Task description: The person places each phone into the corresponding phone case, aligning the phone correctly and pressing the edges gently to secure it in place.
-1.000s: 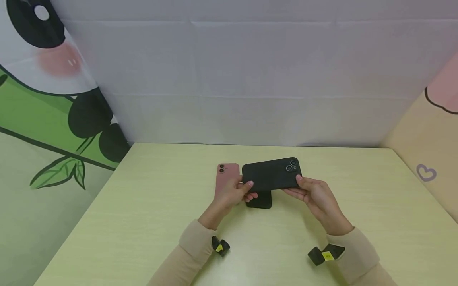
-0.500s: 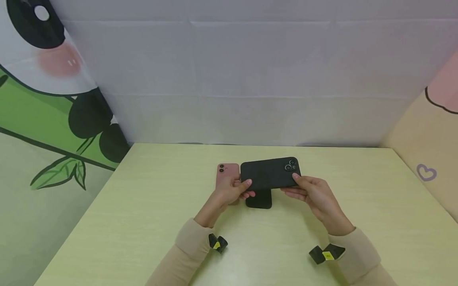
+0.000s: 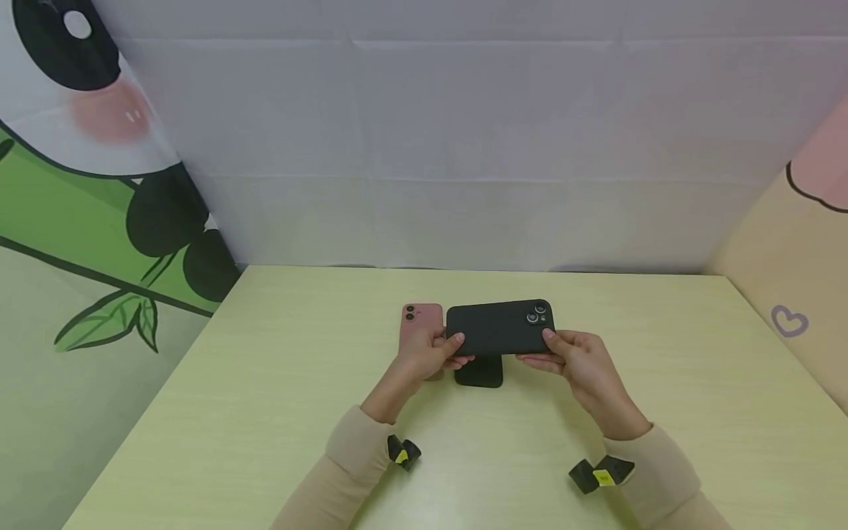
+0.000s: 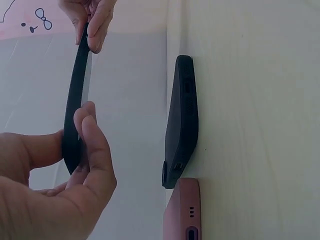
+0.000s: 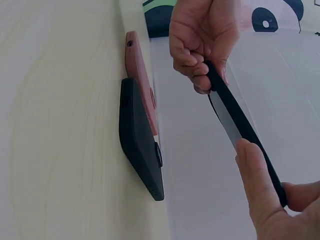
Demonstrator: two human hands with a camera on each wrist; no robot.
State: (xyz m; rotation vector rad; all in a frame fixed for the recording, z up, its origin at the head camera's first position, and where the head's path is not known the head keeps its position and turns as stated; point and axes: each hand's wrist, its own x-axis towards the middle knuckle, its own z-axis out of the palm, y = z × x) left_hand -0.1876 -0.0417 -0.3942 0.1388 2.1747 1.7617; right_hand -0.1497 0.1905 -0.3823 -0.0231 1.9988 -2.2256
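Note:
A black phone [image 3: 498,328], its back with two camera lenses facing the head camera, is held sideways above the table. My left hand [image 3: 424,356] pinches its left end between thumb and fingers. Its right end, by the lenses, is gripped the same way by my right hand [image 3: 588,372]. Both wrist views show this phone [image 4: 74,100] edge-on, apart from the tabletop. Below it lies a second black phone [image 3: 480,372], mostly hidden in the head view. Beside that one, a pink phone [image 3: 412,327] lies camera side up, partly covered by my left hand.
The pale yellow table [image 3: 298,353] reaches back to a grey-white sheet [image 3: 464,147]. Cartoon-printed walls [image 3: 99,213] flank it on both sides. A small black device with a yellow label [image 3: 601,475] sits at each wrist.
The held phone has moved slightly left over the second, then dipped a little toward me and levelled. Both hands keep their hold. The two phones on the table stay put.

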